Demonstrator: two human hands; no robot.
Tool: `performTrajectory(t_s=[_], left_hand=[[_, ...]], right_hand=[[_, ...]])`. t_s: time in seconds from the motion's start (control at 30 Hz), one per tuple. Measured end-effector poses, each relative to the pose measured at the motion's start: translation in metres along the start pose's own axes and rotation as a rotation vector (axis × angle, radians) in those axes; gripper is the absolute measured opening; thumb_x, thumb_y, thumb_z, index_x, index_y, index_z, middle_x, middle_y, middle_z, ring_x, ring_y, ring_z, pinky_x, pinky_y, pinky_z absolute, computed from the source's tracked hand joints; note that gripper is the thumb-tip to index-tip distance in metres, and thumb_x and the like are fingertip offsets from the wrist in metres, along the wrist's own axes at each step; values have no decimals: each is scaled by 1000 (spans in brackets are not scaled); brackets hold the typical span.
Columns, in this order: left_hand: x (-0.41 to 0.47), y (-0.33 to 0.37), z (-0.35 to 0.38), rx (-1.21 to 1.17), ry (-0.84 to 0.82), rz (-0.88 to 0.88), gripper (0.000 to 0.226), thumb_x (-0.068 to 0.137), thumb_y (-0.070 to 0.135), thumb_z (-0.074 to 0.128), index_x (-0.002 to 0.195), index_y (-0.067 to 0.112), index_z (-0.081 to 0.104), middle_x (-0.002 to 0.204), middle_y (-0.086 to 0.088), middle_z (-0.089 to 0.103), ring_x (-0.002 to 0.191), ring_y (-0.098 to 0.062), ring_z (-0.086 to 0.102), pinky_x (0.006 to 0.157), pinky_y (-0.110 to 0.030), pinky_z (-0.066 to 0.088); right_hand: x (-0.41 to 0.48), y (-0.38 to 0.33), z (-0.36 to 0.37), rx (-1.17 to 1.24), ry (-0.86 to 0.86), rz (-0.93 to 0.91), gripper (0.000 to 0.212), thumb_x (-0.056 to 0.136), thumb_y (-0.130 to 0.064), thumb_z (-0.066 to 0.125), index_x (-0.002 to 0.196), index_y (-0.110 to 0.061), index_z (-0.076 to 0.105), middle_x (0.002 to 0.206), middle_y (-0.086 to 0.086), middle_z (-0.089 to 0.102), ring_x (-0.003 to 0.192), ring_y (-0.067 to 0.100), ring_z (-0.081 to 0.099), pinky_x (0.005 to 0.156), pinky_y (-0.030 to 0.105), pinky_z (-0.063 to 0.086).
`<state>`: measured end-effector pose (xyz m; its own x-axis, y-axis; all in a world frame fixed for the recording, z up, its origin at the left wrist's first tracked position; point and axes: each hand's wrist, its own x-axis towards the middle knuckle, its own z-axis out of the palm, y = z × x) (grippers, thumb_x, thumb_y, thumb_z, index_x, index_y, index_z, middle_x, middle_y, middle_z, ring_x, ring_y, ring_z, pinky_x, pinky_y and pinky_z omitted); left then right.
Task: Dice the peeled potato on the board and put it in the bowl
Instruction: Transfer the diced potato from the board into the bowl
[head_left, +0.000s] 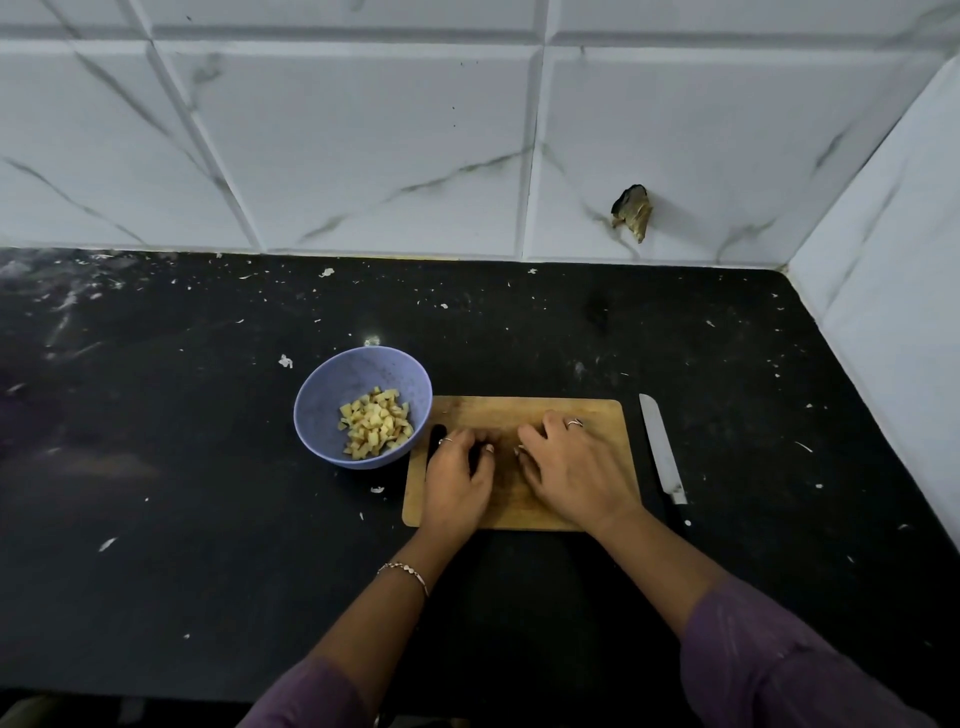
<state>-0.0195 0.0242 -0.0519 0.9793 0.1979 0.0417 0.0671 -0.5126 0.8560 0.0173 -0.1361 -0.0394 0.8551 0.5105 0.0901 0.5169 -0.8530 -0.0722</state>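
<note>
**Last dice to gather off the board**

2 arms in purple sleeves (753, 654) reach forward from the near edge, the left wrist wearing a thin chain bracelet (405, 569). Both hands are palm down on the rectangular wooden cutting board (597, 415). The left hand (457, 470) curls its fingers inward, and I cannot tell whether it holds any pieces. The right hand (576, 467) lies open, its fingers loosely bent on the wood. Whatever remains between them is hidden and blurred.

The step looks like collecting the final pieces. To do it well, cup the 2 hands toward each other, sweep the pieces together, then lift them left over the rim, which almost touches the board's far left corner.

The board's long axis runs left to right. Just beside its right edge, a steel-bladed kitchen knife (662, 452) lies on the black speckled stone counter (519, 322). It lies near to far with its tip pointing at the wall.

The pale yellow diced potato (376, 423) sits heaped in the near right of the round lavender plastic bowl (322, 395). Now small cubes, it has no long axis or heading left to tell. Farthest back stands the white marbled tile wall (363, 130).
</note>
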Motion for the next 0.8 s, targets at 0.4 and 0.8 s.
performTrajectory(t_s=[0.4, 0.8], left_hand=[[1, -1, -1, 20, -19, -10, 16, 97, 11, 56, 108, 17, 67, 101, 11, 61, 94, 2, 55, 85, -16, 43], [1, -1, 0, 26, -33, -27, 15, 97, 13, 56, 107, 19, 66, 102, 11, 60, 94, 1, 53, 82, -13, 39]], right_hand=[[8, 2, 2, 23, -40, -116, 18, 101, -32, 40, 112, -22, 50, 101, 3, 59, 79, 18, 58, 64, 34, 54], [13, 0, -8, -47, -67, -198, 16, 100, -11, 46, 114, -18, 51, 96, 3, 60, 71, 15, 58, 59, 28, 54]])
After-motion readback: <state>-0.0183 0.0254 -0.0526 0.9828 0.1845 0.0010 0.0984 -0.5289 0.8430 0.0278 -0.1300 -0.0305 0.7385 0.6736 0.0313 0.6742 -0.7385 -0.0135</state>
